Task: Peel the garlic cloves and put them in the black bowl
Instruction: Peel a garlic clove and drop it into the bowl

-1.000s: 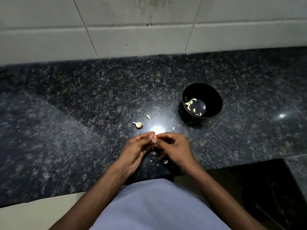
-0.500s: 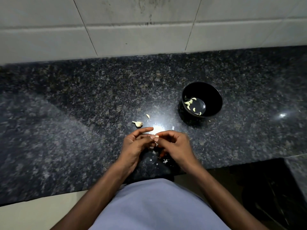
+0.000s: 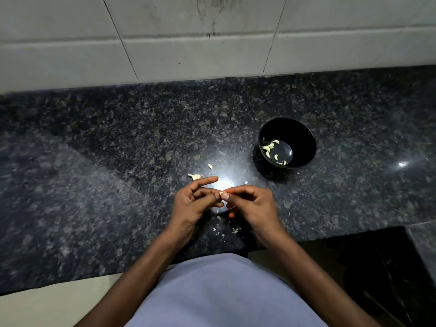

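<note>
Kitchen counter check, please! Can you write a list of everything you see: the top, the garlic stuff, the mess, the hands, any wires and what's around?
Surface: dark speckled granite counter.
Job's things: black bowl holding peeled cloves; one clove between both hands; garlic piece and a smaller piece on the counter.
Clutter: peel scraps near the counter's front edge.
Hands: left hand and right hand pinch the clove.
Cables: nothing seen.
Surroundings: pale tiled wall.

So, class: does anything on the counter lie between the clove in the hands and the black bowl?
Nothing visible does. The clove is pinched between both hands; bare counter runs from there to the black bowl, apart from one tiny skin flake.
</note>
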